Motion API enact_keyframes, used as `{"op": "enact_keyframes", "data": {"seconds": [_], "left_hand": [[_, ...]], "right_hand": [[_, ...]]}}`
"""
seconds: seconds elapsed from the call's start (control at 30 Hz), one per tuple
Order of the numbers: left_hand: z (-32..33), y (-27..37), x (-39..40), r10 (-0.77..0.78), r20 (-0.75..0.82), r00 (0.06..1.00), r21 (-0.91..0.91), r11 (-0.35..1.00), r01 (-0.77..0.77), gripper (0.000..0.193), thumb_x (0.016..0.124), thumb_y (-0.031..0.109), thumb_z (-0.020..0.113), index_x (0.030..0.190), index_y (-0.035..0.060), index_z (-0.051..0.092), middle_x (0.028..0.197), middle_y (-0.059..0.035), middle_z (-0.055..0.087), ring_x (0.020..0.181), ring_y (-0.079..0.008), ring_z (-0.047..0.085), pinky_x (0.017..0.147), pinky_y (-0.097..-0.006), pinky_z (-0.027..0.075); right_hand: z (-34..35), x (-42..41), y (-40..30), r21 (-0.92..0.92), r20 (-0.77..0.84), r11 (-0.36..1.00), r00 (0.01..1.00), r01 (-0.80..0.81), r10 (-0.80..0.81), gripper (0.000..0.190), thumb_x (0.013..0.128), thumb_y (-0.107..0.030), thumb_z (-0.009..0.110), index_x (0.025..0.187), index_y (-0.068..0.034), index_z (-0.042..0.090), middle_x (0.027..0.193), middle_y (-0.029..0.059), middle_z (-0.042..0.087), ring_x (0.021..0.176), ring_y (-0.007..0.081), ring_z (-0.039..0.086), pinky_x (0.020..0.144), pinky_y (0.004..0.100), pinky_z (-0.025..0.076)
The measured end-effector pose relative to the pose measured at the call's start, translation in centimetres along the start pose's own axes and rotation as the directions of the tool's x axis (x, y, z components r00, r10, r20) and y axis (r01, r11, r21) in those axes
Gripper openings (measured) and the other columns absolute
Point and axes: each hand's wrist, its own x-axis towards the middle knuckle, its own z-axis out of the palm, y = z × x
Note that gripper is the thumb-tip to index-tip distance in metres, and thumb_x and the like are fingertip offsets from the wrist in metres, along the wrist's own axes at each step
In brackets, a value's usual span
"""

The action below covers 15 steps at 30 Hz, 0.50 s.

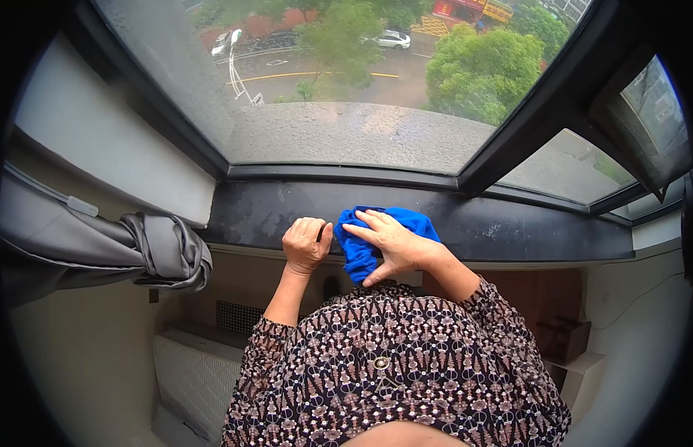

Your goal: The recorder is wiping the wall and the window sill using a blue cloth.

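Observation:
A crumpled blue cloth (416, 220) lies on the dark windowsill (508, 229), part of it hanging over the near edge. My right hand (391, 240) rests on top of the cloth with its fingers spread, the thumb by the hanging part. Just left of the cloth, my left hand (306, 243) is curled at the sill's near edge; whether anything is inside its fingers cannot be seen. Pale smudges mark the sill's surface on both sides of the hands.
A black window frame (346, 172) borders the sill's far side, with glass panes beyond it. At the right, a window sash (631, 112) stands tilted. A knotted grey curtain (167, 251) hangs at the left, beside the white wall edge (117, 134).

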Motion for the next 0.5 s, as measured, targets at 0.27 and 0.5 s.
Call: {"op": "enact_keyframes", "data": {"seconds": [0.27, 0.5], "left_hand": [[-1.0, -0.1, 0.1, -0.049, -0.018, 0.999, -0.012, 0.999, 0.049, 0.012, 0.082, 0.014, 0.067, 0.076, 0.0069, 0.06, 0.07, -0.0072, 0.06, 0.064, -0.0261, 0.06, 0.059, -0.035, 0.049], [-0.9, -1.0, 0.0, -0.08, -0.055, 0.995, -0.054, 0.996, 0.077, 0.012, 0.084, 0.011, 0.064, 0.073, 0.0063, 0.06, 0.066, -0.0056, 0.057, 0.056, -0.0231, 0.053, 0.053, -0.0324, 0.044]], "right_hand": [[3.4, 1.8, -2.0, -0.29, -0.204, 0.955, 0.979, -0.058, -0.002, 0.083, 0.062, -0.032, 0.082, 0.134, -0.011, 0.048, 0.141, 0.0215, 0.039, 0.132, 0.0389, 0.036, 0.11, 0.0506, 0.027], [2.4, -3.3, -1.3, -0.374, -0.372, 0.914, 0.928, -0.156, 0.006, 0.061, 0.064, -0.011, 0.072, 0.123, -0.016, 0.059, 0.134, 0.0145, 0.05, 0.126, 0.0317, 0.046, 0.106, 0.0484, 0.033]]}}
